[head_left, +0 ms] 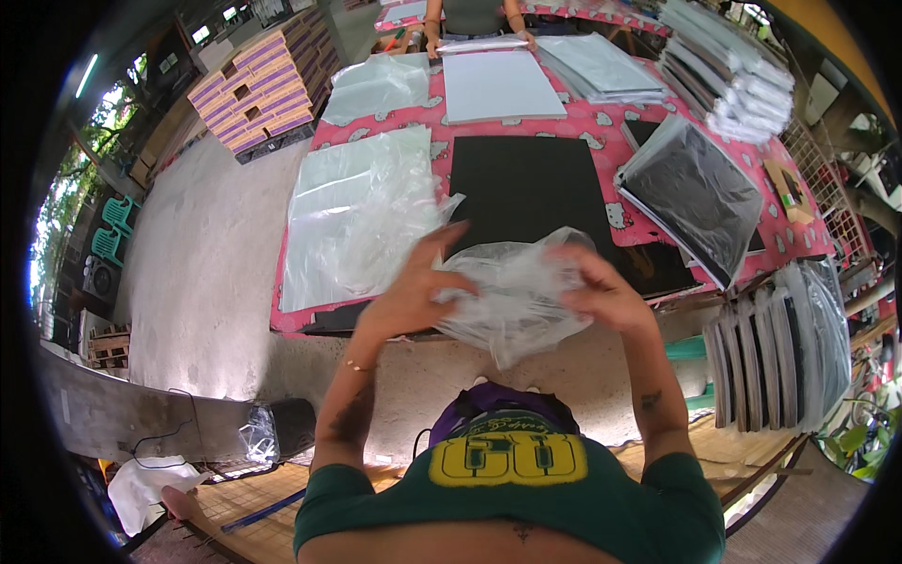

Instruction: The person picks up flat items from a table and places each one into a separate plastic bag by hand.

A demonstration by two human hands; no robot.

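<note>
Spread-fingered, the left hand (420, 285) and right hand (606, 291) flank a crumpled plastic bag (512, 293) at 9 and 3 o'clock, over the table's (631, 228) near edge; any pinch cannot be told. Beyond: plastic sleeves (343, 197) at 10 o'clock, black sheet (526, 188) at 12; farther, white sheet (503, 86) at 12.

I count 2 hands on nearest worker: L hand (419, 288), R hand (606, 293). Co-worker hands (433, 45) x2. Crumpled clr bag (517, 291) x1. Clr plastic piles (357, 202) x3. Lg blk sheet (526, 183) uppermost ctr, x1. Wht sheet (503, 86) x1. Carton pile (268, 85) x1. Grn chairs (106, 245) x2. Upright bagged packs (775, 352): several, exact no. unclear.
</note>
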